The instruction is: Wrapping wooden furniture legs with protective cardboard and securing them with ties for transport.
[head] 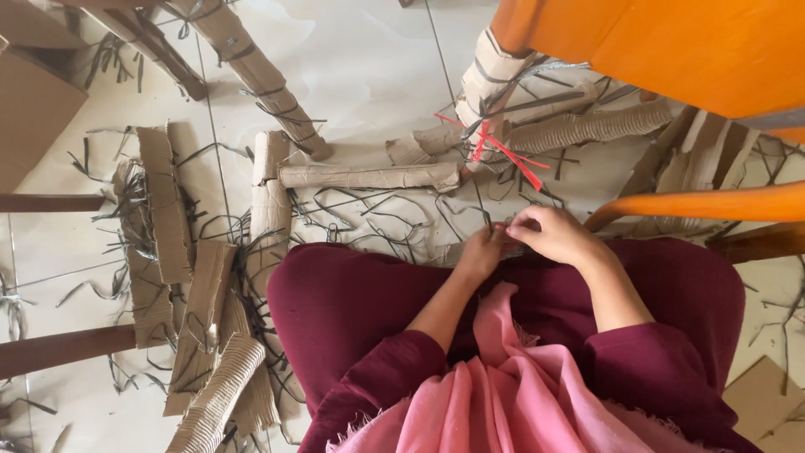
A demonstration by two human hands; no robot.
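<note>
- A thin dark strap (489,220) runs from the floor up to the person's knees, where both hands meet on it, at the front edge of the lap.
- The left hand (480,254) is closed around something at the knee; the grip looks pinched on the strap, though the fingertips are partly hidden.
- The right hand (555,235) lies just beside the left, touching it, fingers curled inward in a narrow pinch on the same strap.
- Under the hands a piece of corrugated cardboard (449,252) shows at the edge of the maroon garment (352,306) covering the lap; a pink scarf (495,394) hangs over it nearer the camera.
- Just beyond the hands, a chair leg wrapped in cardboard (486,84) is bound with dark straps and carries a red ribbon (503,155).
- A rolled cardboard tube (369,177) lies flat on the tiled floor (369,67), near the wrapped leg.
- Loose dark strap offcuts (369,222) are scattered over the floor between the tube and the knees.
- Flat cardboard strips (168,210) lie well apart on the left, with more by the person's left thigh.
- An orange chair seat (671,50) fills the upper right corner.
</note>
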